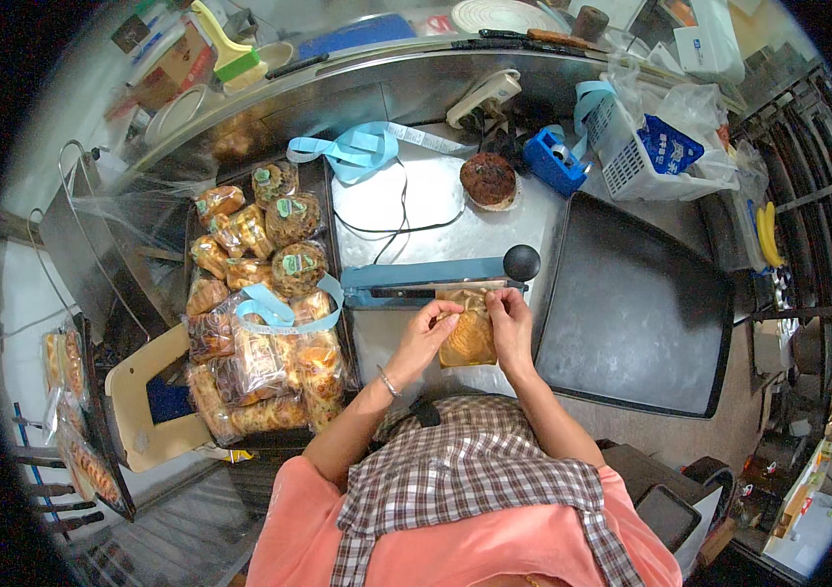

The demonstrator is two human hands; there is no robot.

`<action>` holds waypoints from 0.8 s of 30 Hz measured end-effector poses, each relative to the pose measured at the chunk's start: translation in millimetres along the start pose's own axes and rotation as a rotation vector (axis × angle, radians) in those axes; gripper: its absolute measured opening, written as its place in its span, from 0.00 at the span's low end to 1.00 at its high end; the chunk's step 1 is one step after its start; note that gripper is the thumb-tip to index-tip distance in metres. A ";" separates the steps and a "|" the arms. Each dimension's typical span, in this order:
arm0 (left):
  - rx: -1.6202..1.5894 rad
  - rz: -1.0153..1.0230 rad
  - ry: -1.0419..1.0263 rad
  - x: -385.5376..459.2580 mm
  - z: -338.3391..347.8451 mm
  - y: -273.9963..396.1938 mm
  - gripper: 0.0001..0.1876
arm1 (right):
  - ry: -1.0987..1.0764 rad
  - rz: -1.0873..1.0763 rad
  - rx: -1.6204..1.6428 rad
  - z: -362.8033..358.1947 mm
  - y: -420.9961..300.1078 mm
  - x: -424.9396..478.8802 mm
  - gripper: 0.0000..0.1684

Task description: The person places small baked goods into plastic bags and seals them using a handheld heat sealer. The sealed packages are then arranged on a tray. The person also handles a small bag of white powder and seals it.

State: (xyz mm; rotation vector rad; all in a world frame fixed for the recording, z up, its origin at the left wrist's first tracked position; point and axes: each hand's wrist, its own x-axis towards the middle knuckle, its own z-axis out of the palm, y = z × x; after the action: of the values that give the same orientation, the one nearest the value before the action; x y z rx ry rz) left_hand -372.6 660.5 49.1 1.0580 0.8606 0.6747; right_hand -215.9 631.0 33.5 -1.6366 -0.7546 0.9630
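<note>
A clear plastic bag with a golden baked item (470,336) inside is held between my two hands. My left hand (427,334) pinches its left side near the top, and my right hand (510,323) pinches the upper right corner. The bag's top edge lies at the front of a blue impulse sealer (430,273), whose arm ends in a round black knob (521,263) at the right. Behind the sealer, a dark muffin in a paper cup (489,181) sits on the metal surface (445,231).
Left, a dark tray (335,220) holds several bagged breads (262,367) under a light-blue label strip (269,308). Right lies a black baking tray (636,315). Farther back are another label roll (361,150), a blue tape dispenser (556,160), a power strip (484,97) and a white plastic basket (625,158).
</note>
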 end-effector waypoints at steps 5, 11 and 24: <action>-0.061 -0.031 -0.006 8.8 -5.6 -3.2 0.09 | 0.056 -0.160 0.014 2.8 -5.2 -4.3 0.09; -0.080 -0.059 -0.005 17.8 -15.9 -5.5 0.09 | -0.063 -0.113 -0.193 -3.4 -7.9 -18.5 0.13; -0.110 -0.093 -0.021 20.5 -22.4 -1.7 0.10 | -0.287 0.037 0.024 -7.5 -5.4 -24.1 0.14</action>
State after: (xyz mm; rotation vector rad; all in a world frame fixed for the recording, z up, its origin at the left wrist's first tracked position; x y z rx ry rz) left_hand -381.3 686.8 36.7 0.9193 0.8395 0.6245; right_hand -220.9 608.4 45.1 -1.5130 -0.9029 1.2462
